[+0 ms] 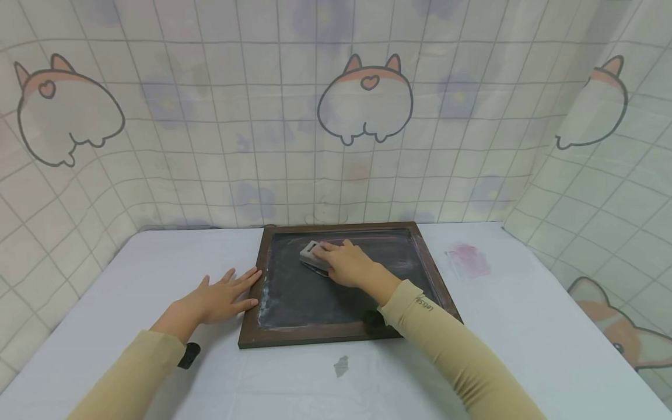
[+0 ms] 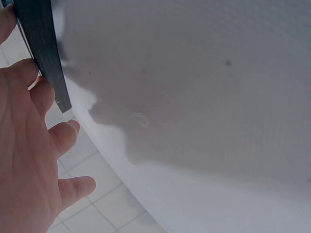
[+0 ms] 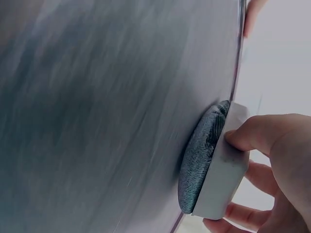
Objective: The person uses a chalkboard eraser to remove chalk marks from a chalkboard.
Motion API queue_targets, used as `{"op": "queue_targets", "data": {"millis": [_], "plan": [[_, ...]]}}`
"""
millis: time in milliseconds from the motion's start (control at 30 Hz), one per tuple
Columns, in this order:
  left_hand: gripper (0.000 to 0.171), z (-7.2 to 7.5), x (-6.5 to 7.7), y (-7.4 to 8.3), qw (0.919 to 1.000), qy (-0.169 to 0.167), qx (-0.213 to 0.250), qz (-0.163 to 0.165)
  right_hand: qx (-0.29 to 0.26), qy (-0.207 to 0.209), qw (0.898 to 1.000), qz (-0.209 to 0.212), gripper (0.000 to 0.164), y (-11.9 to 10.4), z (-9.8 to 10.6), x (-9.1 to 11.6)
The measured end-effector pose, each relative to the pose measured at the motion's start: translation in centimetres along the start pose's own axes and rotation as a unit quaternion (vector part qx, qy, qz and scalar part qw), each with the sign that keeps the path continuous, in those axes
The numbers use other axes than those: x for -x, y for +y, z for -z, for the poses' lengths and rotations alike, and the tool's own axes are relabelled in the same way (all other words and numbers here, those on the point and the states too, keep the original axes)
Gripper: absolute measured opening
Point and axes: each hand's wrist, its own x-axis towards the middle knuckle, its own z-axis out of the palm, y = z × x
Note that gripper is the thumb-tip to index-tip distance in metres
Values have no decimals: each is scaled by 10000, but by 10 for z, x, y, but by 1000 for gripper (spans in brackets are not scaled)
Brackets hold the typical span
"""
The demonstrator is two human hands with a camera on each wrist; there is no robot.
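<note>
A blackboard [image 1: 310, 303] with a brown wooden frame lies flat on the white table. My right hand [image 1: 350, 265] grips a chalkboard eraser [image 1: 311, 254] over the upper middle of the board. In the right wrist view the eraser [image 3: 221, 170] has a pale grey back and a dark felt pad, and the pad meets the board surface. Thumb and fingers hold it from opposite sides. My left hand [image 1: 212, 300] rests with spread, straight fingers at the board's left frame edge. The left wrist view shows its fingertips against the frame [image 2: 43, 53].
Faint pink chalk streaks [image 1: 391, 239] run along the board's top, and whitish smears mark its left side. A pink smudge [image 1: 469, 260] stains the table to the right. A grey patch [image 1: 341, 366] lies in front of the board. A patterned curtain [image 1: 294, 175] hangs behind the table.
</note>
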Motion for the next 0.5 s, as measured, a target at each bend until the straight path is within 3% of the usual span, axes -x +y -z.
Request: {"op": "queue_targets", "data": {"millis": [200,500], "plan": [[74,1,2,1,10000,-23,39,-30,-224,206,9988,-392,54,37,-1,11],[75,2,1,2,10000,-44,64,-47,-239,323,9938,-1035,54,92,0,46]]}}
